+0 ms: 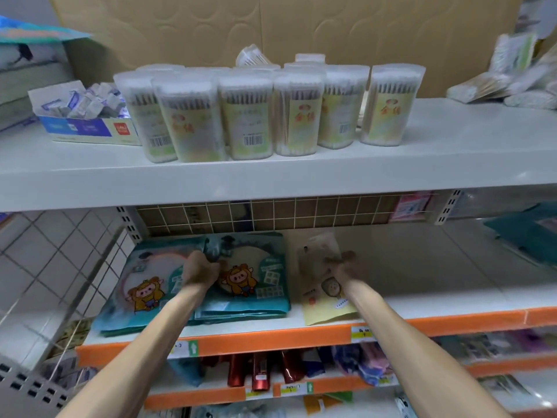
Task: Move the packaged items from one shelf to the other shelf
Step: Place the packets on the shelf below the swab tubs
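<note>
Both hands reach onto the white shelf with the orange front edge (pixel 422 319). My left hand (pixel 200 271) grips the top of a teal plastic packet with a cartoon animal (pixel 256 285) near the shelf's left end; my right hand (pixel 343 267) seems to pinch a pale yellow flat packet (pixel 324 306) just beside. I'd lift each straight off its stack so neighbours don't drag.

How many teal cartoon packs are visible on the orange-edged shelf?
2 teal packs: one at the left end, one beside it under the left hand. More may lie hidden beneath both.
</note>
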